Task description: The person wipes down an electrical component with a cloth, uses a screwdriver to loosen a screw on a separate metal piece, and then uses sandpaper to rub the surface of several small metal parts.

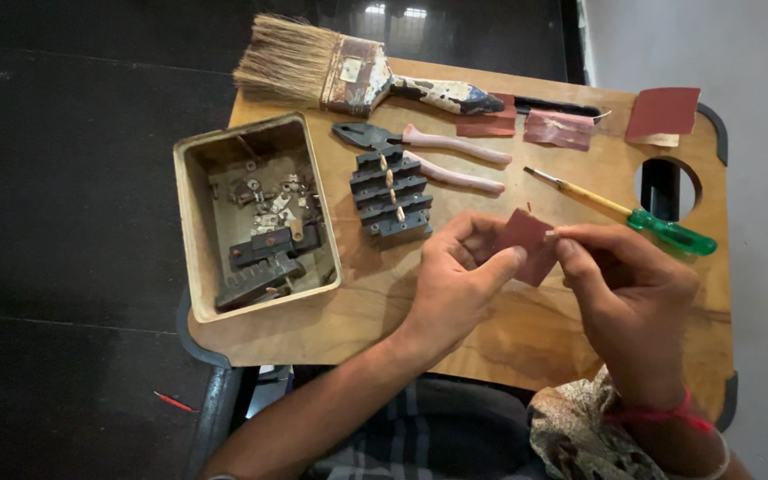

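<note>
My left hand [455,276] pinches a small reddish-brown piece of sandpaper [526,242] between thumb and fingers, above the wooden board [526,329]. My right hand [624,284] is closed at the sandpaper's right edge, its fingertips gripping a tiny pale part that presses against the paper. A black ribbed terminal block [391,197] with pale pins lies just left of my left hand.
A tan tray [190,222] with metal bits and black parts sits at the board's left. Pink-handled pliers [442,151], a worn paintbrush [348,71], a green-handled screwdriver [633,216] and more sandpaper scraps [660,111] lie along the back. A round hole [668,187] opens at right.
</note>
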